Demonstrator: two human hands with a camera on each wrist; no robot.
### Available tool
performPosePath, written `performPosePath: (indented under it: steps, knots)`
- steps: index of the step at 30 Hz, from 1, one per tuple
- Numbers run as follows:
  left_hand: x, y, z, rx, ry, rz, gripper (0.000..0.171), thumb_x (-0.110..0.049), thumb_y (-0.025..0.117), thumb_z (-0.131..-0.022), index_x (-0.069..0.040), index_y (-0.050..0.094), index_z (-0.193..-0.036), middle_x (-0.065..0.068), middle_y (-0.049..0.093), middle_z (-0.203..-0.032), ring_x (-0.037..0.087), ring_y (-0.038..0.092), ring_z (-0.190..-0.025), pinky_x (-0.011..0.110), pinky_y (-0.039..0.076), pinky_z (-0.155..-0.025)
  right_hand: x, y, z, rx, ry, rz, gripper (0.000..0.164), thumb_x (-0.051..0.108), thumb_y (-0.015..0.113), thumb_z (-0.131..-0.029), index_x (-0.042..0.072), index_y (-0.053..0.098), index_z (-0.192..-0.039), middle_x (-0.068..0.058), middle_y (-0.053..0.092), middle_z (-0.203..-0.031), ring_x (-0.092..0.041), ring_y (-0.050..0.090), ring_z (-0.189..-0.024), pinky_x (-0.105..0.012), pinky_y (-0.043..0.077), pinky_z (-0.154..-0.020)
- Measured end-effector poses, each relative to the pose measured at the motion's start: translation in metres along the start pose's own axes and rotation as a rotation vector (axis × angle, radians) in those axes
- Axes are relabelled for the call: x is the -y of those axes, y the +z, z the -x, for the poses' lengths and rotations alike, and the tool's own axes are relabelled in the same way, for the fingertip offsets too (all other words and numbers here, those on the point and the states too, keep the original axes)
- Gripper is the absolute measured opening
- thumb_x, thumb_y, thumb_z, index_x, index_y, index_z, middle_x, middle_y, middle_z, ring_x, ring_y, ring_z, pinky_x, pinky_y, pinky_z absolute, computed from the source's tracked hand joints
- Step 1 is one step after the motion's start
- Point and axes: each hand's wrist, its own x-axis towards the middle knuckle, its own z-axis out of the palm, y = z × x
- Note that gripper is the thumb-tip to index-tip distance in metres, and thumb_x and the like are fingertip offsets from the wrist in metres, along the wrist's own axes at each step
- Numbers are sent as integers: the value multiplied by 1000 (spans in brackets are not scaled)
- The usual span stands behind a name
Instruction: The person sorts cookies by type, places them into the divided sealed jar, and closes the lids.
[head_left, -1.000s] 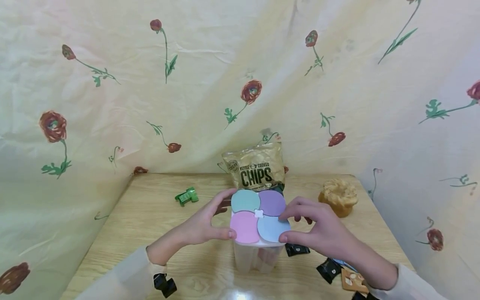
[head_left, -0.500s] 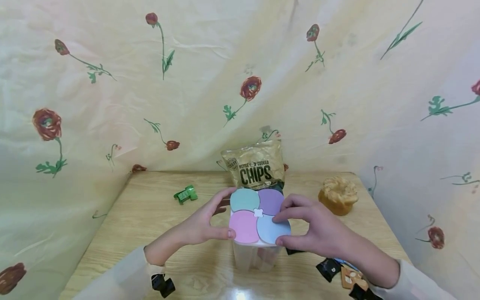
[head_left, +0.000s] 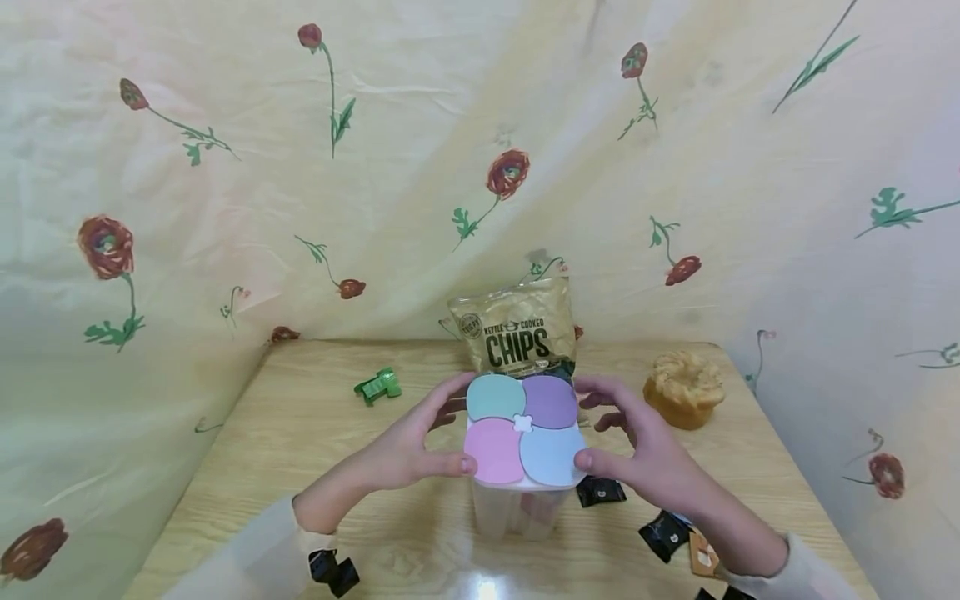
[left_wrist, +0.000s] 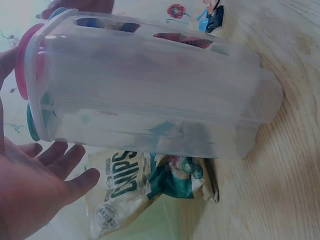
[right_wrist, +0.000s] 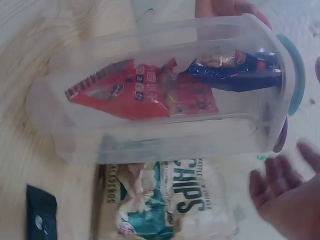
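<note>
A tall clear plastic storage container point(head_left: 517, 508) stands upright in the middle of the table, with teal, purple, pink and blue flap lids point(head_left: 553, 456) on top. Through its wall, a red snack packet point(right_wrist: 145, 92) and a blue packet point(right_wrist: 232, 72) show in the right wrist view. My left hand point(head_left: 416, 442) holds the lid's left side, thumb at the pink flap and fingers towards the back. On the other side, my right hand point(head_left: 641, 442) has spread fingers; its thumb is at the edge of the blue flap. In the right wrist view, its fingers stand apart from the container.
Behind the container leans a gold chips bag point(head_left: 517, 333). A round bread point(head_left: 684, 389) sits at the back right, and a green wrapped packet point(head_left: 378, 386) at the back left. Small black packets point(head_left: 602, 490) and a brown square packet point(head_left: 703, 554) lie at the front right.
My right hand has lifted its fingers off the blue flap and spread them out to the container's right side. The left hand keeps its place at the lid.
</note>
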Motion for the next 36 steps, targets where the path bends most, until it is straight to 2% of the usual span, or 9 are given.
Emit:
performPosePath:
  steps: [3, 7, 13, 16, 19, 22, 26, 30, 36]
  knots:
    - [-1, 1, 1, -5, -8, 6, 103, -61, 77, -83, -30, 19, -163, -2, 33, -164, 22, 38, -148, 54, 33, -120, -9, 1, 1, 10, 24, -56, 80, 8, 79, -85, 20, 42, -155, -2, 48, -152, -11, 51, -131, -33, 51, -96]
    - [-1, 2, 2, -7, -2, 17, 102, -59, 77, -84, -30, 20, -163, -2, 34, -163, 23, 37, -148, 54, 32, -119, -11, 8, 0, 48, 45, -64, 86, 12, 83, -83, 19, 39, -157, -3, 47, -154, -11, 49, -135, -36, 52, -100]
    - [-1, 3, 1, -6, -4, 31, 103, -60, 78, -82, -29, 21, -163, -1, 34, -163, 25, 35, -149, 54, 32, -120, -2, 13, -1, 55, 84, -74, 90, 14, 85, -81, 16, 37, -157, -7, 46, -153, -31, 48, -134, -34, 53, -99]
    - [-1, 3, 2, -10, -6, 39, 103, -60, 78, -82, -30, 21, -163, -1, 33, -163, 26, 35, -149, 54, 32, -120, 0, 14, 0, 57, 95, -55, 91, 17, 85, -82, 15, 34, -158, -9, 46, -152, -36, 47, -135, -35, 53, -99]
    - [1, 3, 2, -10, 7, 48, 101, -57, 78, -84, -30, 21, -163, 0, 34, -163, 28, 36, -149, 56, 32, -120, 0, 14, 2, 49, 109, -66, 93, 17, 84, -84, 17, 30, -160, -10, 45, -154, -32, 47, -137, -35, 51, -103]
    - [3, 2, 2, -2, 40, 61, 98, -55, 77, -87, -26, 22, -163, 3, 35, -162, 31, 38, -147, 59, 33, -118, -5, 16, 9, 43, 87, -127, 91, 12, 79, -89, 16, 26, -162, -12, 41, -158, -22, 45, -141, -29, 49, -106]
    - [8, 0, 1, 9, 70, 132, 83, -51, 65, -97, -18, 27, -162, 10, 38, -162, 36, 41, -146, 58, 36, -116, -11, 19, 21, 31, 63, -216, 77, 2, 65, -98, 15, 24, -162, -15, 36, -162, -9, 43, -144, -24, 46, -109]
    - [15, -5, -1, 7, 31, 219, 62, -44, 44, -108, -11, 34, -160, 15, 43, -159, 38, 43, -144, 58, 37, -117, -13, 21, 36, -22, 102, -213, 62, -1, 53, -103, 16, 33, -159, -15, 42, -157, -7, 47, -140, -24, 50, -104]
    - [37, -14, -7, 29, -46, 348, 61, -40, 27, -112, 4, 43, -152, 19, 50, -153, 29, 49, -142, 63, 30, -119, -17, 27, 59, -48, 177, -212, 49, 1, 49, -106, 9, 42, -154, -22, 46, -154, -4, 54, -134, -22, 52, -100]
